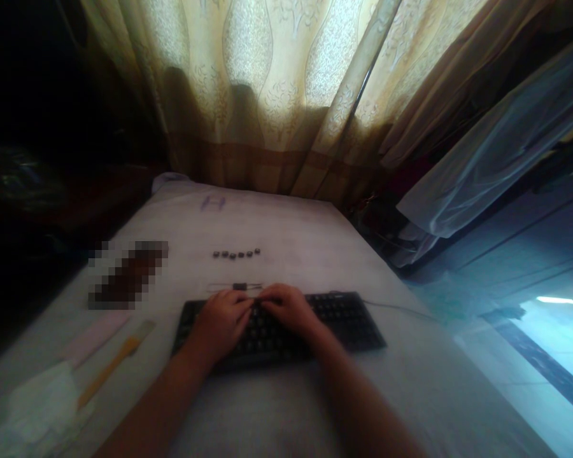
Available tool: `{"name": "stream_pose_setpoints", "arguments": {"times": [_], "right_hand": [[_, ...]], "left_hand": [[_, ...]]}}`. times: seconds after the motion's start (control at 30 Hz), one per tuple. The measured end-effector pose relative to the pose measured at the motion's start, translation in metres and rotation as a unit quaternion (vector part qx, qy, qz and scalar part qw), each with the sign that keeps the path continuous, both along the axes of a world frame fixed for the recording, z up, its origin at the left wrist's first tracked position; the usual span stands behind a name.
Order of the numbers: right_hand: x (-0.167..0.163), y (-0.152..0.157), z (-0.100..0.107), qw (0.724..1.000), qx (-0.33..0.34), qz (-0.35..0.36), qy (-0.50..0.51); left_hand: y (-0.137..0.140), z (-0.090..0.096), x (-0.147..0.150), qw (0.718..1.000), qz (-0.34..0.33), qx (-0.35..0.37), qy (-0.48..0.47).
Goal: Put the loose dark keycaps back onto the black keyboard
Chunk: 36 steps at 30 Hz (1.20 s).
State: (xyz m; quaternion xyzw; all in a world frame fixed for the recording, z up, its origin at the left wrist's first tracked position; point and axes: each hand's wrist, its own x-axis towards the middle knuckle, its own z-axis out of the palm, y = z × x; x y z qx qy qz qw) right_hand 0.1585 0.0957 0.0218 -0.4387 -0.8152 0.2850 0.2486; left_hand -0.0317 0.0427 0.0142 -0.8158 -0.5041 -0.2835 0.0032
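Note:
A black computer keyboard lies on the pale sheet, with both my hands over its upper rows. My left hand has its fingers drawn together near the top edge. Fingertips of my right hand meet it there, also pinched. Something small and dark may be between them, but I cannot make it out. Just beyond my fingers lies a thin wire tool with a dark middle, which looks like a keycap puller. Farther off, several loose black keycaps sit in an uneven row.
To the left lie a brush with a yellow handle, a flat pink item and a crumpled white cloth or tissue. A pixelated dark object is behind them. The keyboard's cable runs right. Curtains hang behind.

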Motion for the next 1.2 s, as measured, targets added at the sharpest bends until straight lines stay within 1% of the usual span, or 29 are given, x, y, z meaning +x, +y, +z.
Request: {"name": "stream_pose_setpoints", "arguments": {"times": [0.13, 0.2, 0.27, 0.37, 0.53, 0.67, 0.83, 0.97, 1.07, 1.2], "right_hand": [[0.000, -0.001, 0.002, 1.000, 0.009, -0.012, -0.008], [0.000, -0.002, 0.006, 0.999, 0.011, -0.010, -0.039], [-0.002, -0.004, 0.012, 0.996, 0.024, -0.003, -0.091], [-0.007, -0.006, 0.022, 0.981, 0.052, 0.014, -0.185], [-0.018, -0.007, 0.035, 0.945, 0.094, 0.050, -0.310], [-0.026, -0.006, 0.038, 0.923, 0.118, 0.072, -0.359], [-0.031, -0.005, 0.039, 0.915, 0.127, 0.085, -0.374], [-0.026, -0.004, 0.033, 0.922, 0.119, 0.074, -0.360], [-0.018, -0.004, 0.027, 0.944, 0.094, 0.057, -0.313], [-0.006, -0.006, 0.019, 0.976, 0.061, 0.015, -0.210]], "left_hand": [[0.000, 0.001, 0.000, 1.000, -0.002, -0.003, -0.002], [0.000, 0.001, 0.000, 1.000, -0.002, -0.004, -0.002], [0.000, 0.000, 0.000, 1.000, -0.002, -0.005, -0.002], [0.000, -0.001, 0.000, 1.000, 0.003, -0.009, 0.002], [0.000, -0.001, 0.000, 1.000, 0.002, -0.009, 0.012], [0.000, 0.001, 0.000, 1.000, -0.008, -0.007, 0.022], [-0.001, 0.002, 0.001, 1.000, -0.010, -0.015, 0.020], [-0.001, 0.001, 0.001, 1.000, -0.014, -0.011, 0.013], [0.000, 0.000, 0.001, 1.000, -0.016, -0.005, 0.012], [-0.001, -0.001, 0.001, 1.000, -0.010, -0.005, 0.011]]}}
